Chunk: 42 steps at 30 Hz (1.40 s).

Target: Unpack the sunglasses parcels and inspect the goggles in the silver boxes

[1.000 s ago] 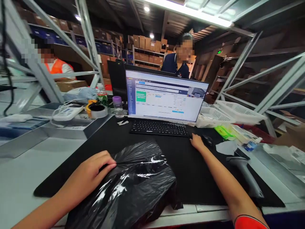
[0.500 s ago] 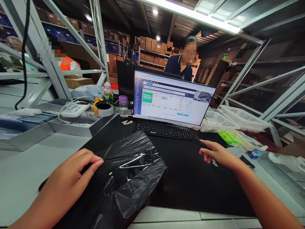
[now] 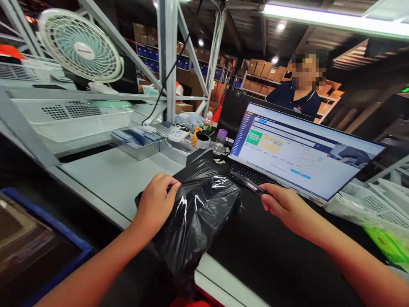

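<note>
My left hand [image 3: 158,199] pinches the upper left edge of a shiny black plastic bag [image 3: 204,213] and pulls the film taut. The bag lies on the black desk mat [image 3: 255,243], bulging over contents I cannot see, and its lower end hangs over the desk's front edge. Closed around a slim, dark, glossy tool [image 3: 247,183] is my right hand [image 3: 281,200], right of the bag. The tool points left, over the keyboard [image 3: 244,172]; its exact kind is too blurred to tell.
Behind the keyboard stands a lit monitor [image 3: 300,149], with a person [image 3: 292,100] beyond it. Grey trays [image 3: 179,157], a tape roll [image 3: 203,140] and a purple-capped bottle [image 3: 220,143] sit left of it. White baskets [image 3: 361,202] stand right; a fan [image 3: 83,47] is at far left.
The view has swung left, bringing the fan into sight. My right hand has come closer to the bag, with the dark tool now showing lengthwise. My left hand keeps its pinch on the bag.
</note>
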Available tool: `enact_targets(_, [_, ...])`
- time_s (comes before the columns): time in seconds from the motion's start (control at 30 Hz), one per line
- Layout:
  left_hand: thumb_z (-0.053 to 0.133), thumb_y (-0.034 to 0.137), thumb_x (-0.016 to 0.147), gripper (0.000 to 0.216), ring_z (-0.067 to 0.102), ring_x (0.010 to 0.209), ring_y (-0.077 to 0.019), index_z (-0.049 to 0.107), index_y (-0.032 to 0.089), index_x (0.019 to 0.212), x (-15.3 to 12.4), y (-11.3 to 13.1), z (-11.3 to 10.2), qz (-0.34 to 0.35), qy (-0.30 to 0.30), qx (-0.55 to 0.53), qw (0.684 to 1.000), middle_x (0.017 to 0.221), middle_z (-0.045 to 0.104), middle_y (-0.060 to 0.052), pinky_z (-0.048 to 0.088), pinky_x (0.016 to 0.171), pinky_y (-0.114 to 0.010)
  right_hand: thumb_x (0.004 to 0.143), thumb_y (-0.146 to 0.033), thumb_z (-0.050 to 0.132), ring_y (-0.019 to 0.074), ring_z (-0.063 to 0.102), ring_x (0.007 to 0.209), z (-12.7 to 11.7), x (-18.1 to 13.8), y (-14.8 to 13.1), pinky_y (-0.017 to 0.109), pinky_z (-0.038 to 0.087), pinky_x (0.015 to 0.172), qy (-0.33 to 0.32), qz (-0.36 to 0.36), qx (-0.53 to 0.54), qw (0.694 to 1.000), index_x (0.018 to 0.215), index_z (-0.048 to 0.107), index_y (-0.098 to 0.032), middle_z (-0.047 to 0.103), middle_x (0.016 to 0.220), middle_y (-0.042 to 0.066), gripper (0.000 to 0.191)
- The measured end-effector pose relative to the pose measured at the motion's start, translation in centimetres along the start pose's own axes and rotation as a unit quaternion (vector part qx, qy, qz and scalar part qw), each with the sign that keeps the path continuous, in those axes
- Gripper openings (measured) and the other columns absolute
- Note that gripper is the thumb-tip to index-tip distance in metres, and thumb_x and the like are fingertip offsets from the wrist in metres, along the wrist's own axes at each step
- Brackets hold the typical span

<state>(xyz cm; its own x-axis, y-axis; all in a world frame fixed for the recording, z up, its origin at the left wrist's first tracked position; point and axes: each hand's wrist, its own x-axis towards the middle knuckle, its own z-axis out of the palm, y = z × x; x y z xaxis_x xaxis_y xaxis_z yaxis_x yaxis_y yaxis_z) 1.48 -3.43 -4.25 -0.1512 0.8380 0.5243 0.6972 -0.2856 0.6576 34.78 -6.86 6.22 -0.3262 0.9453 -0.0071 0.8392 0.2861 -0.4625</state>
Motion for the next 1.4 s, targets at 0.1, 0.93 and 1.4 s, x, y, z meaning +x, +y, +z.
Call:
enact_targets(0.1, [0.050, 0.033, 0.088, 0.021, 0.054, 0.073, -0.0203, 0.062, 0.021, 0.074, -0.2, -0.6, 0.1, -0.018, 0.017, 0.014, 1.000, 0.078, 0.056, -0.003, 0.040, 0.068, -0.034, 0.105, -0.037, 0.042, 0.0181, 0.062, 0.068, 1.2, 3.4, -3.7, 0.029, 0.038, 0.059, 0.019, -0.025, -0.144, 0.989, 0.090, 0.060, -0.022, 0.067, 0.076, 0.002, 0.028])
enact_targets(0.93, [0.050, 0.035, 0.095, 0.020, 0.061, 0.096, -0.0274, 0.061, 0.019, 0.098, 0.6, -1.6, 0.1, 0.103, -0.047, 0.081, 0.990, 0.099, 0.066, -0.008, 0.048, 0.088, -0.042, 0.096, -0.051, 0.048, 0.0311, 0.079, 0.083, -1.0, -9.8, 10.7, 0.038, 0.062, 0.066, 0.035, 0.081, -0.226, 0.970, 0.131, 0.070, -0.036, 0.080, 0.106, 0.005, 0.044])
enact_targets(1.4, [0.053, 0.028, 0.098, 0.015, 0.064, 0.094, -0.0214, 0.066, 0.023, 0.097, 1.0, 1.3, 0.3, 0.247, -0.358, 0.051, 0.899, 0.098, 0.071, -0.004, 0.046, 0.090, -0.035, 0.098, -0.033, 0.048, 0.0289, 0.066, 0.119, 5.8, -7.0, 14.3, 0.047, 0.055, 0.101, 0.172, -0.061, -0.186, 0.965, 0.131, 0.066, -0.022, 0.065, 0.134, 0.014, 0.039])
